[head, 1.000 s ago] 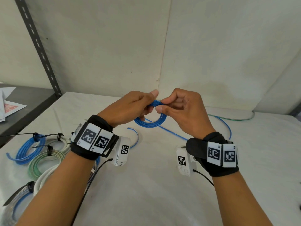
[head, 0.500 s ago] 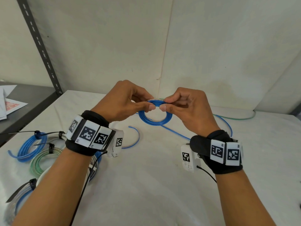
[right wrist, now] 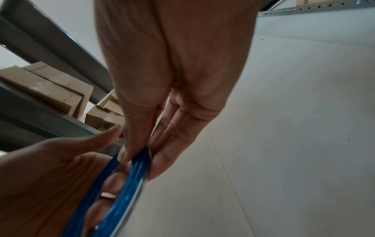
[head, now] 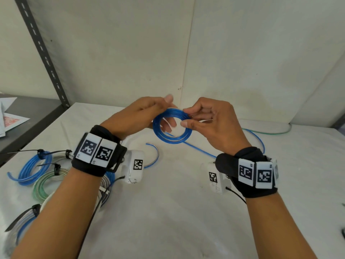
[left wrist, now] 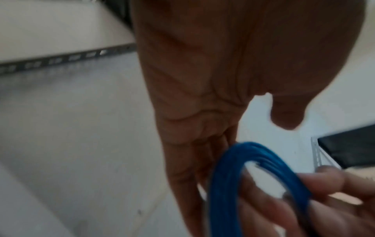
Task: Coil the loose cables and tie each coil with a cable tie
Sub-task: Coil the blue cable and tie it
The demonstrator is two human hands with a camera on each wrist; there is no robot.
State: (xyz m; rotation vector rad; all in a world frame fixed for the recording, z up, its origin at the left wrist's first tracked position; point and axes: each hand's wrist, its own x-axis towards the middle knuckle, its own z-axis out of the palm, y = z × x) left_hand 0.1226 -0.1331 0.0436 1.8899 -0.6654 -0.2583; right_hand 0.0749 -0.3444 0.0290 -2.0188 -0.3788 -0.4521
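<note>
A blue cable coil (head: 171,140) is held upright above the white table (head: 168,212), its ring facing me. My right hand (head: 202,116) pinches the coil's right side between thumb and fingers; the right wrist view shows that pinch on the blue cable coil (right wrist: 140,162). My left hand (head: 147,113) has its fingers curled behind the coil's left side, with fingertips showing through the ring and the thumb lifted off. In the left wrist view the blue cable coil (left wrist: 229,168) lies against those fingers. The coil's loose tail (head: 199,149) runs down to the table and arcs right.
Several tied coils lie at the left: a blue one (head: 35,169) with a black tie, a green-white one (head: 50,184), and others partly under my left arm. A short blue cable piece (head: 155,156) and a green cable (head: 270,132) lie further back. A shelf upright (head: 43,51) stands at the left.
The coil has been turned upright and now faces me as a full ring. My left thumb has lifted off its top. The right hand keeps its pinch.
</note>
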